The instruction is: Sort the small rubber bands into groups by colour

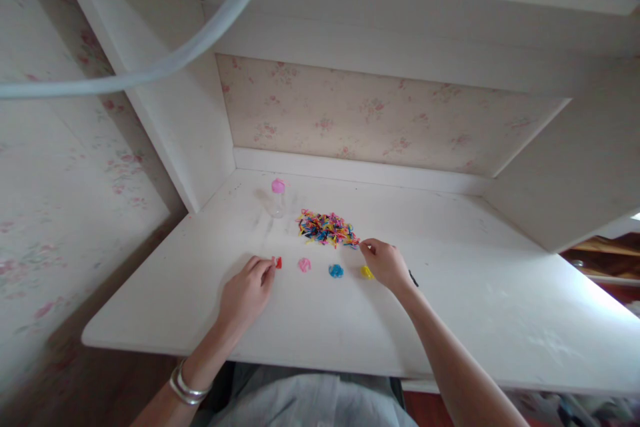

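Observation:
A mixed heap of small coloured loops, which look like rubber bands, lies mid-table. In front of it is a row of single-colour piles: red bands, pink bands, blue bands and yellow bands. Some black bands show past my right wrist. My left hand is closed in a pinch at the red pile, with a bit of red at its fingertips. Over the yellow pile, partly hiding it, my right hand pinches at the heap's right end; what its fingers hold is too small to name.
A clear bottle with a pink cap stands behind the heap, to the left. White panels enclose the white table at the back and sides. A pale curved tube crosses the upper view, below a shelf.

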Demonstrator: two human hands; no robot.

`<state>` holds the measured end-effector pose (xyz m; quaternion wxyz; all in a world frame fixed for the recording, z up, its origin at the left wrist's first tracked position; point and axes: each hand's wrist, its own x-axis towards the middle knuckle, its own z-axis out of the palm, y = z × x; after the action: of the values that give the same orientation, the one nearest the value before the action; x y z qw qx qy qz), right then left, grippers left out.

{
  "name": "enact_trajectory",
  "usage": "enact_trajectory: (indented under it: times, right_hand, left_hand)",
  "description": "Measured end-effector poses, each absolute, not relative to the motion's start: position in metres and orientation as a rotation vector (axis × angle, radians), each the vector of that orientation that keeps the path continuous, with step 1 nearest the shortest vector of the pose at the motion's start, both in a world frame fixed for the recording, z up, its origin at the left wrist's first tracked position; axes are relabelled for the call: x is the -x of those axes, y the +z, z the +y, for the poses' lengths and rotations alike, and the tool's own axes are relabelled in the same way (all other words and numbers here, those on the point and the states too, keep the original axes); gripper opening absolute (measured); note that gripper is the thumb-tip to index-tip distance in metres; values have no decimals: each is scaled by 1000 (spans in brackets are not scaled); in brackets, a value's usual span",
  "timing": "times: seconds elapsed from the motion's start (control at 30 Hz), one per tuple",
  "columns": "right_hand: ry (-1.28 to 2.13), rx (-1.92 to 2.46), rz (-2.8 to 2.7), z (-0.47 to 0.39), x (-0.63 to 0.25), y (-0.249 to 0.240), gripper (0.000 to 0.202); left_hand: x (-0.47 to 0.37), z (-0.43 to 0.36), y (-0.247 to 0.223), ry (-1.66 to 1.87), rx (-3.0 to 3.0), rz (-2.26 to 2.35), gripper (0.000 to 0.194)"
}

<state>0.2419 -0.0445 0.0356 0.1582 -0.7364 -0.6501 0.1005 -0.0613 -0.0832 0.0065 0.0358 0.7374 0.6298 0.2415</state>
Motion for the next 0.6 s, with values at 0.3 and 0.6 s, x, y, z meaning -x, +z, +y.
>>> enact_trajectory:
  times: [0.3,0.6]
  right_hand:
    - [231,1936,-2091,-77,-158,50,35]
    - [180,1810,-2325,-73,-80,41,33]
  left_hand:
    - [64,-83,8,857,-2181,1909,23]
    - [68,-80,4,890,-2171,1883,24]
